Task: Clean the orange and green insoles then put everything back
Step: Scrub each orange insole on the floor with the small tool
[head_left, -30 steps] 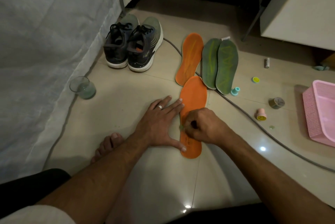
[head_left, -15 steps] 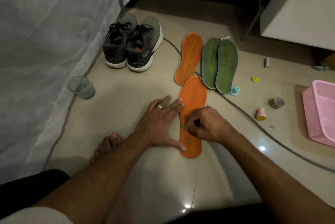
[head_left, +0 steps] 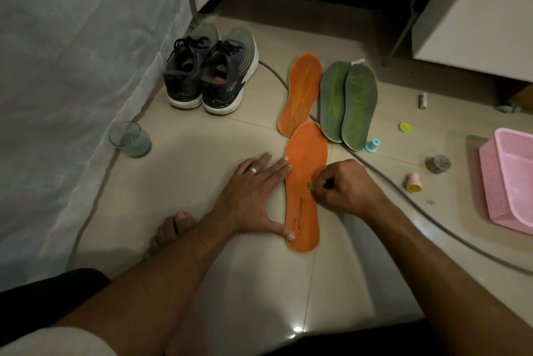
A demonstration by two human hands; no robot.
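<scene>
An orange insole (head_left: 305, 153) lies flat on the tiled floor in front of me. My left hand (head_left: 251, 197) lies flat beside it, fingertips and thumb pressing its left edge. My right hand (head_left: 343, 187) is curled over the insole's right side and pinches a small green thing (head_left: 310, 186) against its surface. A second orange insole (head_left: 301, 93) lies further back. Two green insoles (head_left: 347, 104) lie side by side to its right. A pair of dark sneakers (head_left: 210, 76) stands at the back left.
A glass (head_left: 130, 139) with some liquid stands by the grey fabric on the left. A grey cable (head_left: 403, 197) runs across the floor under the insoles. A pink basket (head_left: 510, 179) sits at the right edge. Small stamps (head_left: 413, 182), a tape roll (head_left: 438, 164) and caps lie scattered nearby.
My right hand has slid a little up and to the right along the insole with the small green thing. My left hand stays put.
</scene>
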